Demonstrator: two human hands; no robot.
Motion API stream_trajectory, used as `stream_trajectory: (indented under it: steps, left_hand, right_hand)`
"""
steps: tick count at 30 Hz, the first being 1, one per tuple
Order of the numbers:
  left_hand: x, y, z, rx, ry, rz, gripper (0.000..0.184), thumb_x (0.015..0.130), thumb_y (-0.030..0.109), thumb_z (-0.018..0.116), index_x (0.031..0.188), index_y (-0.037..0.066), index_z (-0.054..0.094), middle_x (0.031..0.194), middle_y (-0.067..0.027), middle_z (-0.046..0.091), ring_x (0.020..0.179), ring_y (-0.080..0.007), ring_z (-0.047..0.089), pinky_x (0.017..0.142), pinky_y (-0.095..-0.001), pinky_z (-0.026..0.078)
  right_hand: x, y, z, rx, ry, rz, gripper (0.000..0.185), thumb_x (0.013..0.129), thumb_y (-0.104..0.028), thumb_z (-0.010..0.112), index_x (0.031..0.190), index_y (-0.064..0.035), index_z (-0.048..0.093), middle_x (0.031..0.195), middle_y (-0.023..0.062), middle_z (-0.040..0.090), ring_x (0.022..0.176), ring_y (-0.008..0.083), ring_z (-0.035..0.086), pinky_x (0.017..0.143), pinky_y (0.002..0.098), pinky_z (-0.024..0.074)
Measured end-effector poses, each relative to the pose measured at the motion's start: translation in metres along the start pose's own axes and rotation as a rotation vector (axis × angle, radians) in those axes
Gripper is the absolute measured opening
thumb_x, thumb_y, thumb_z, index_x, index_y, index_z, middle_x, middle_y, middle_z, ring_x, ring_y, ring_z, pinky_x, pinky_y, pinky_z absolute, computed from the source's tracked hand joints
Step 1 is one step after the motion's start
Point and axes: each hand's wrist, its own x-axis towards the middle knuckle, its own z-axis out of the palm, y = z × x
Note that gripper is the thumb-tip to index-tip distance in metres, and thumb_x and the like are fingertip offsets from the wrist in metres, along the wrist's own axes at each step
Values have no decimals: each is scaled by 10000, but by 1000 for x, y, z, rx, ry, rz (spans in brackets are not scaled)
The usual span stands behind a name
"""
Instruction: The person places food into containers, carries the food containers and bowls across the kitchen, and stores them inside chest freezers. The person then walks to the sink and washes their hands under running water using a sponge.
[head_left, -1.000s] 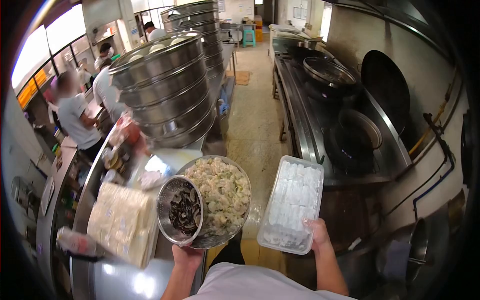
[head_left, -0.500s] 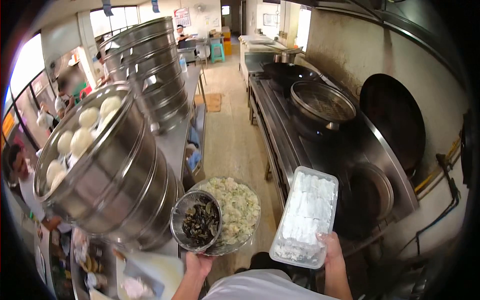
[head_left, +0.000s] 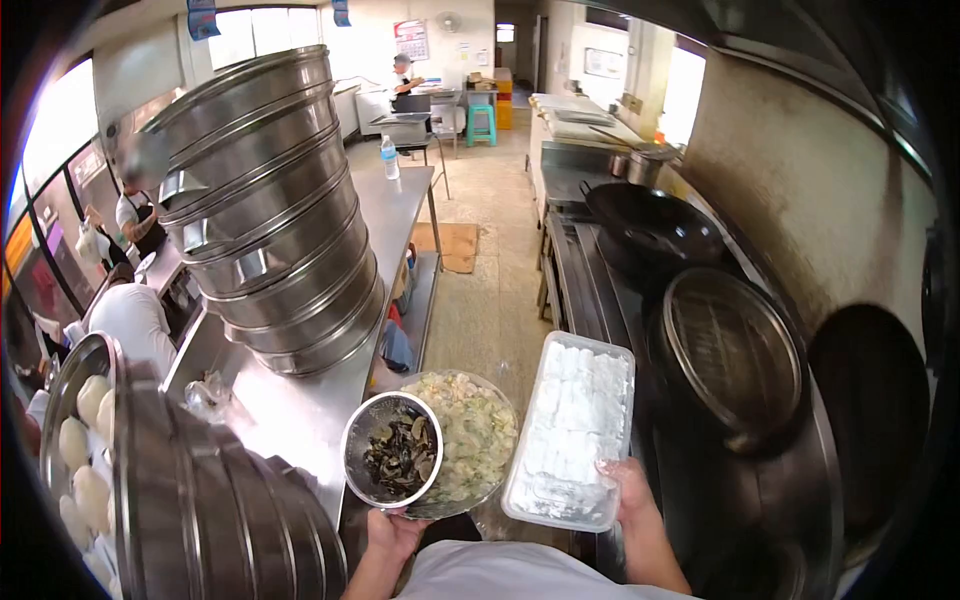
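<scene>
The nearer steamers (head_left: 210, 490) have shifted to eight o'clock as the wearer advances; left hand (head_left: 394, 535) clamps the large bowl (head_left: 516, 432) at six, right hand (head_left: 628, 488) a tub (head_left: 555, 518) at five.

On the metal table (head_left: 400, 197) at the left side there stands a tall stack of steamers (head_left: 280, 225), and farther back is one water bottle (head_left: 389, 158). A green stool (head_left: 481, 124) stands beyond the brown cardboard (head_left: 455, 247), which lies on the floor (head_left: 490, 300); at the right is a black wok (head_left: 655, 220)
</scene>
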Motion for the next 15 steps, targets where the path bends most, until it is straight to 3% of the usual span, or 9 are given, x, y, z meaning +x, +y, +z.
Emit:
stream_trajectory:
  steps: [3, 8, 15]
  left_hand:
    - [88, 19, 38, -13, 109, 50, 682, 659, 130, 599, 1324, -11, 551, 1302, -194, 626, 1196, -425, 598, 981, -636, 509]
    - [262, 60, 95, 0, 75, 69, 663, 657, 93, 591, 1314, 11, 553, 1294, -190, 624, 1204, -413, 596, 977, -638, 511]
    - [508, 122, 181, 51, 53, 15, 631, 705, 102, 544, 1328, 3, 516, 1362, -209, 564, 1280, -450, 530, 1029, -699, 451]
  right_hand:
    - [114, -32, 27, -15, -25, -24, 412, 852, -47, 657, 1210, 153, 610, 1104, 209, 701, 952, 307, 713, 859, 415, 578]
    - [304, -68, 41, -5, -63, -66, 402, 854, -55, 662, 1195, 152, 615, 1084, 205, 706, 925, 301, 718, 831, 412, 585]
    - [494, -160, 83, -14, 117, -38, 439, 820, -44, 715, 1200, 153, 614, 1070, 206, 707, 888, 300, 723, 790, 417, 597]
